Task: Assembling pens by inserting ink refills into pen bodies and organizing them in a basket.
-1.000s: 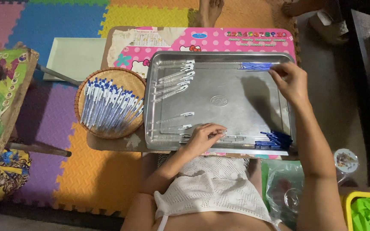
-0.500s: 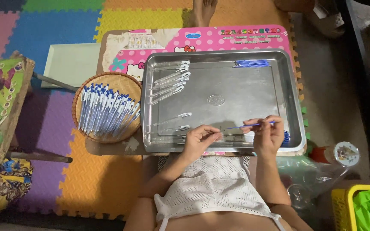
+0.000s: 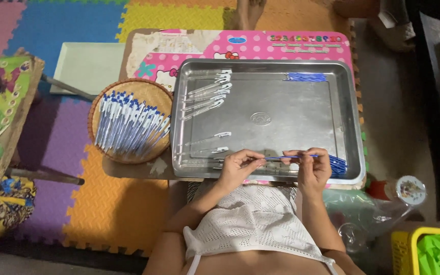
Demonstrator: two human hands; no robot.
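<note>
Metal tray (image 3: pixel 350 122): plain silver-grey, dull sheen, round embossed mark at centre.
Pen refill (image 3: pixel 286 158): thin blue rod.
Loose refills (image 3: pixel 305 77), far edge of tray: deep blue.
Pen barrels (image 3: pixel 207 94) in tray: clear with white clips.
Woven basket (image 3: pixel 100 99): tan-brown wicker; finished pens (image 3: pixel 128 127) in it blue and white.
Tabletop (image 3: pixel 281 46): pink with white polka dots, cartoon cat print, multicoloured characters along the far edge.
Floor mats (image 3: pixel 113 203): interlocking squares of orange, purple, blue, yellow, pink.
Garment (image 3: pixel 250 219): white openwork knit.
Crate (image 3: pixel 423 252): yellow rim, green contents.
</note>
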